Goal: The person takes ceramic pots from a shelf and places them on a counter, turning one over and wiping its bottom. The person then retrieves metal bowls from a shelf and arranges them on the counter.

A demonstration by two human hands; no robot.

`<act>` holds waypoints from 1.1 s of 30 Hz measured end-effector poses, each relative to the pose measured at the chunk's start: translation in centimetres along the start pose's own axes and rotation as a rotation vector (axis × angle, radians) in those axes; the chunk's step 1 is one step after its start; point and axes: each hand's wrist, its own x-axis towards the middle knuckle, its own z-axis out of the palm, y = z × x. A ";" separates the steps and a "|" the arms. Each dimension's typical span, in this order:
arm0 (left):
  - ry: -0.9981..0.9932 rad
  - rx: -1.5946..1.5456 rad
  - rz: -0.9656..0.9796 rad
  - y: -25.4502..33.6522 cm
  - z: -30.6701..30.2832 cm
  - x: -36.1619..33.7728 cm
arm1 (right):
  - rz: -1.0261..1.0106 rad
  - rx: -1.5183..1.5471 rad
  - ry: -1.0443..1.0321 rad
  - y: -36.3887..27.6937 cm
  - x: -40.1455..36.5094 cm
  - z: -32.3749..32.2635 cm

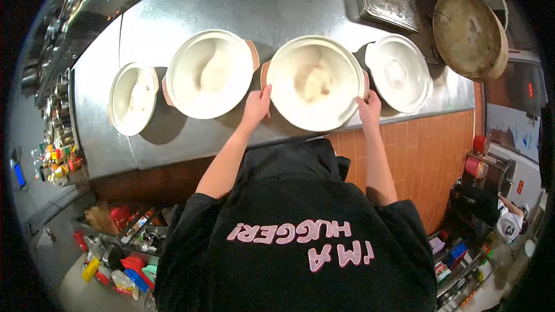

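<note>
Steel tabletop [277, 6]: broad, reflective, a row of four pale vessels along it.

Held pot [315, 75]: third from left, near the person's side of the tabletop, mouth facing the camera. Base hidden; cannot tell if it rests or is lifted. Mottled patch inside at the bottom; residue or shadow, unclear.

Left-hand neighbour, a tan-handled pot [211, 75]: its right handle is near the held pot's left side. Right-hand neighbour, a white pot [399, 73]: just beside the other handle. Tight on both flanks; any sideways drift risks a knock, so best to work straight toward or away from the body. Far-left bowl [132, 99]: well apart, no concern.

Left hand [258, 105]: pinching the held pot's left side by the handle, thumb at the rim. Right hand [369, 108]: closed around the opposite handle area, thumb on the rim. Grip looks balanced. Advisable: equal load both sides, rim level, fingers clear of the base when it meets steel, slow contact.
</note>
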 end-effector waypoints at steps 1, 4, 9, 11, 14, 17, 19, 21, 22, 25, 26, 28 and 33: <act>-0.013 0.010 -0.057 0.0 -0.1 -0.5 | -0.001 0.004 -0.006 0.2 0.0 -0.1; 0.145 0.103 -0.034 0.5 0.6 -0.7 | 0.009 0.017 -0.027 -0.2 0.0 -0.8; 0.145 0.035 -0.040 3.6 1.5 0.9 | 0.267 0.327 0.025 -2.2 1.6 1.0; 0.211 0.255 0.059 1.1 1.7 2.7 | 0.318 0.437 0.087 -1.5 1.8 1.8; 0.291 0.429 0.219 3.7 1.6 0.3 | 0.385 0.530 0.147 -1.6 1.4 1.7; 0.369 0.460 0.378 6.9 1.3 -2.7 | 0.499 1.005 0.255 -4.5 -0.8 0.8; 0.399 0.329 0.453 10.3 1.2 -5.3 | 0.494 1.120 0.252 -3.8 -0.9 0.6; 0.414 0.280 0.591 12.2 1.0 -6.8 | 0.494 1.187 0.339 -5.5 -0.9 0.5; 0.426 0.230 0.722 12.5 0.7 -7.2 | 0.493 1.192 0.329 -6.0 -0.8 0.4; 0.492 0.280 1.123 13.4 -0.3 -8.1 | 0.389 1.432 0.119 -6.2 0.7 -0.4; 0.489 0.344 1.335 14.1 -0.8 -8.7 | 0.297 1.498 0.058 -6.9 1.4 -0.8; 0.342 0.346 1.553 13.9 -2.0 -9.0 | 0.293 1.638 -0.151 -9.6 0.4 -2.4; 0.268 0.406 1.801 14.5 -2.6 -10.1 | 0.118 1.837 -0.308 -14.2 0.3 -3.9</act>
